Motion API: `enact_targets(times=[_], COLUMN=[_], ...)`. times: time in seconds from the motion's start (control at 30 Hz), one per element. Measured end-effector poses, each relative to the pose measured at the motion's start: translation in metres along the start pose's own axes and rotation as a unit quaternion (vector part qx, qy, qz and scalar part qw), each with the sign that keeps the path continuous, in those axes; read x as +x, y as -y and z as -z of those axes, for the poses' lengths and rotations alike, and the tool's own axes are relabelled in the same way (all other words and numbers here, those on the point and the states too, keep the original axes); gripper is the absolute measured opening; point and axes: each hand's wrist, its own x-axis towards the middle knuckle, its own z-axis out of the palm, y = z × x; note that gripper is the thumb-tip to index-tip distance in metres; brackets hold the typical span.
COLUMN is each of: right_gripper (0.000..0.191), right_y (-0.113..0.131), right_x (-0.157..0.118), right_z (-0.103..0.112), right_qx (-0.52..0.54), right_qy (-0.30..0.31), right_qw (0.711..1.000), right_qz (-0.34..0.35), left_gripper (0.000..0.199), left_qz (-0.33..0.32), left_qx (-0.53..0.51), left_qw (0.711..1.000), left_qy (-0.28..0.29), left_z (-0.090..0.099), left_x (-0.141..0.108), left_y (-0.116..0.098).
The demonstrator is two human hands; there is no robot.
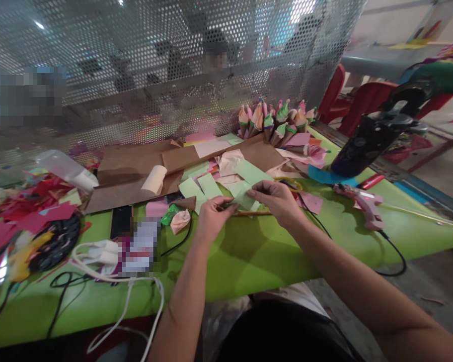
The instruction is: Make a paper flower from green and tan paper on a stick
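Between my two hands is a small light green paper [245,197], held up over the near edge of the paper pile. My left hand [216,217] pinches its left corner between thumb and fingers. At its right side, my right hand [275,200] grips the paper with thumb and forefinger. Other pale green sheets [211,187] lie just behind my left hand. A thin brown stick [254,214] rests on the green table below the paper. Left of my left hand sit a pink rolled paper piece [180,221] and a shiny green wrapped piece [169,214].
Brown cardboard [132,166] and paper cones [266,120] stand along the mesh screen. A pink glue gun [366,206] and a dark bottle [366,141] are at right. White cables [98,274], a phone [121,221] and red scraps [33,201] lie left.
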Motion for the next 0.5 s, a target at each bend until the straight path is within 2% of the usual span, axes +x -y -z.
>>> enact_targets(times=[0.5], right_gripper=[0.044], right_y=[0.0023], right_x=[-0.0023], right_z=[-0.0015], right_qx=[-0.005], right_qy=[0.012], right_qw=[1.0], right_qz=[-0.005], left_gripper=[0.03], left_qz=[0.01], left_qx=[-0.01], left_qw=[1.0], left_qy=[-0.016], left_z=[0.0012], left_x=[0.0], left_y=[0.0018])
